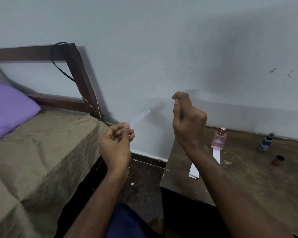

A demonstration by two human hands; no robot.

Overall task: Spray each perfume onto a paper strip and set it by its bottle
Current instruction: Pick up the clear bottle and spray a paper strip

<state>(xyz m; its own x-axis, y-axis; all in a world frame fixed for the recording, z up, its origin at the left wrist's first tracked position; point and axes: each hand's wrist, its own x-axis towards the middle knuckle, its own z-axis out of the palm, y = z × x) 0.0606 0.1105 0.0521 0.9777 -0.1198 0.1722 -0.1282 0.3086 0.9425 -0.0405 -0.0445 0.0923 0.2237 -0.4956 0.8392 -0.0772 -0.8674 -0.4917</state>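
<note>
My left hand [115, 145] pinches one end of a white paper strip [138, 117], which points up and right towards the wall. My right hand [187, 124] is raised to the strip's right, closed in a fist around a small spray bottle. The bottle is almost wholly hidden; only a pale tip shows under the bent index finger. A pink perfume bottle [219, 140] stands on the wooden table [248, 177] with a white strip [216, 154] lying in front of it. A dark blue bottle [266, 142] stands further right. A red-brown cap [278, 160] lies loose near it.
Spare white strips [193, 170] lie near the table's left edge, partly behind my right forearm. To the left is a bed with an olive sheet [33, 152] and a purple pillow [9, 107]. A dark floor gap separates bed and table. The wall is close behind.
</note>
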